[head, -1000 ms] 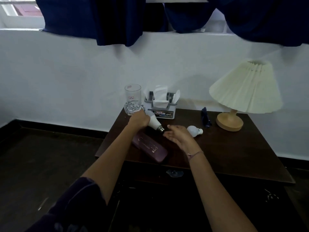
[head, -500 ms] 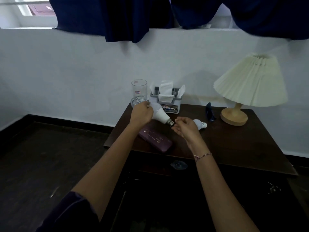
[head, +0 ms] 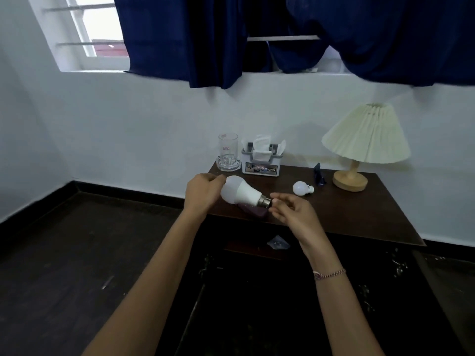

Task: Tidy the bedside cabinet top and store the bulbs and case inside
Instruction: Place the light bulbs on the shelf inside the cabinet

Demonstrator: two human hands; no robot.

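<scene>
The left hand (head: 204,192) is closed around the rounded dome of a large white LED bulb (head: 240,193), holding it clear of the dark wooden bedside cabinet top (head: 359,214), with the bulb lying sideways and its metal base pointing toward the right hand (head: 293,213). The right hand's fingertips (head: 276,200) meet the metal base, thumb and forefinger lightly curled toward it; whether they actually pinch it cannot be told. Directly under the bulb, a purple case (head: 254,211) lies on the cabinet top near its front edge, mostly hidden by the bulb and the hands. A second, smaller white bulb (head: 302,188) rests on its side farther back, apart from both hands, just left of a small dark blue object (head: 318,174) that is too dim to identify. At the back left corner stands a clear glass mug (head: 228,155), with a grey tissue holder (head: 261,160) just beside it. A table lamp (head: 365,142) with a cream pleated shade and wooden base stands at the back right.
</scene>
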